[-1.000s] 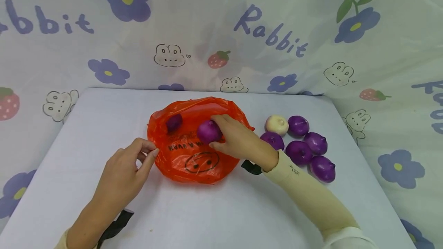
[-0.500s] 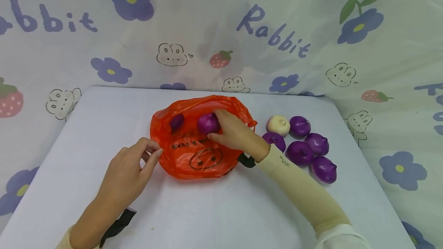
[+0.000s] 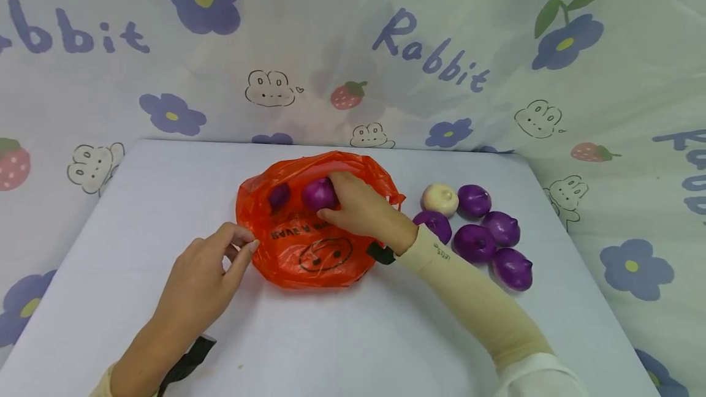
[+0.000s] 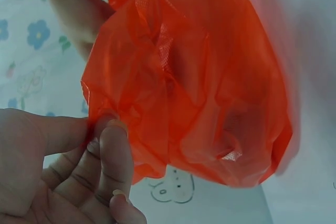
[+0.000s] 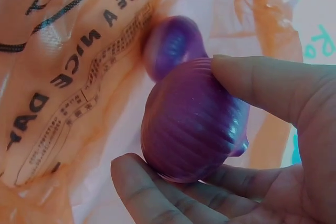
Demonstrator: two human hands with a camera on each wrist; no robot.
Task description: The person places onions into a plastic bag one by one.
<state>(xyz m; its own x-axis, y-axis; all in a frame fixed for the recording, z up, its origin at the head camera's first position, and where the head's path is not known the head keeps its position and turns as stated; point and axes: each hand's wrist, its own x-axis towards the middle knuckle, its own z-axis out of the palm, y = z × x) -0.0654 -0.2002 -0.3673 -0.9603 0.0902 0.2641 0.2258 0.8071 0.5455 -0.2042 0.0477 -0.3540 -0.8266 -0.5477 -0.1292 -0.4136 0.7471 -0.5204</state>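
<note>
3 cams, all on 1 red bag [image 3: 287, 256]
Head cam looks fwd & down from up high, farthest off. L wrist cam sees the bag's outside, close up; R wrist cam peeks in, v. near 1 purple onion [image 5: 191, 121] the head cam sees too.

A bag [image 3: 331, 274] lies on the table [image 3: 331, 348], a cloth [image 3: 309, 17] behind it at 12 o'clock. The left hand [image 3: 201, 274] pinches the bag's edge at 8 o'clock; the right hand [image 3: 361, 206] is inside the mouth, its forearm [image 3: 474, 299] toward 4 o'clock, holding one onion [image 3: 318, 195]. A second onion [image 3: 280, 195] lies in the bag just beside the held one, at its 9 o'clock. At the bag's 3 o'clock six more onions [image 3: 475, 243] lie grouped on the table, the nearest onion [image 3: 513, 269] at the group's 5 o'clock
</note>
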